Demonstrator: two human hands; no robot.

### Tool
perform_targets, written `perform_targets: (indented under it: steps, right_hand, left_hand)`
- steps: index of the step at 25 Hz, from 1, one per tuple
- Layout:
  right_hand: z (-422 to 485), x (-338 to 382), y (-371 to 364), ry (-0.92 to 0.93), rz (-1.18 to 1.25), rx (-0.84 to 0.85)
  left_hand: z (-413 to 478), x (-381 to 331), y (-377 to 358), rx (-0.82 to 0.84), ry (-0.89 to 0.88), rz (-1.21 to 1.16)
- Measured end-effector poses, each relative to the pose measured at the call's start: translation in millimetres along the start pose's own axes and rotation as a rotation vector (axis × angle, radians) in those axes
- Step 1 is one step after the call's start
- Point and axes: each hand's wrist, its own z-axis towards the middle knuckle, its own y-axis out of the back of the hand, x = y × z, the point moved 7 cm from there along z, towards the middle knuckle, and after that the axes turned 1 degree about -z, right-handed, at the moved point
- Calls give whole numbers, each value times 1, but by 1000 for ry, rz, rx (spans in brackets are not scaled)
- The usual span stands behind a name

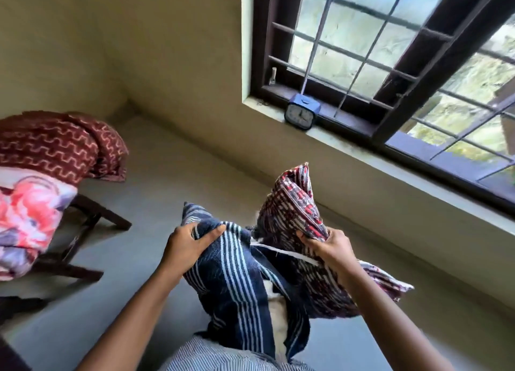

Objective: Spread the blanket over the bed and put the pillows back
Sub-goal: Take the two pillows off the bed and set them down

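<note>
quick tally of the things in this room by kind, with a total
Pillows: 2, navy striped pillow in the left hand, red patterned pillow in the right hand
Bedding piled on the chair: 2, maroon blanket, floral bundle
Chairs: 1
Clocks: 1, blue clock on the windowsill
Total: 6

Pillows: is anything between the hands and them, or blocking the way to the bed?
Nothing between: the left hand grips the blue striped pillow, the right hand the red patterned pillow. The bed is out of view, so that path cannot be judged.
</note>
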Motion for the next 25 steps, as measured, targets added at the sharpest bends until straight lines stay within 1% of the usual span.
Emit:
perform_targets:
  steps: [5,7,10,14,17,20,23,25]
  right_hand:
    - [64,18,3,-17,-12,-37]
    - [75,19,7,-7,8,-34]
    - [78,1,30,-49,88,-69]
    - [54,-41,79,-91,164,-126]
    - [17,-87,127,-106,185,-159]
    - [-23,-147,184,-145,196,-251]
    - [-67,-218,241,-207,207,-333]
    - [-95,-267,277,-265,221,-417]
  left_hand:
    - [27,-17,-23,78,7,48]
    - [34,-21,-32,80,22,7]
    - [40,-28,-48,88,57,-18]
    - [25,-55,-93,142,1,6]
    - [-2,-85,-150,203,-70,27]
    - [-43,-118,-228,328,-141,80]
    - [-95,-149,-323,460,-257,179]
    - [-127,-167,-390,541,-343,237]
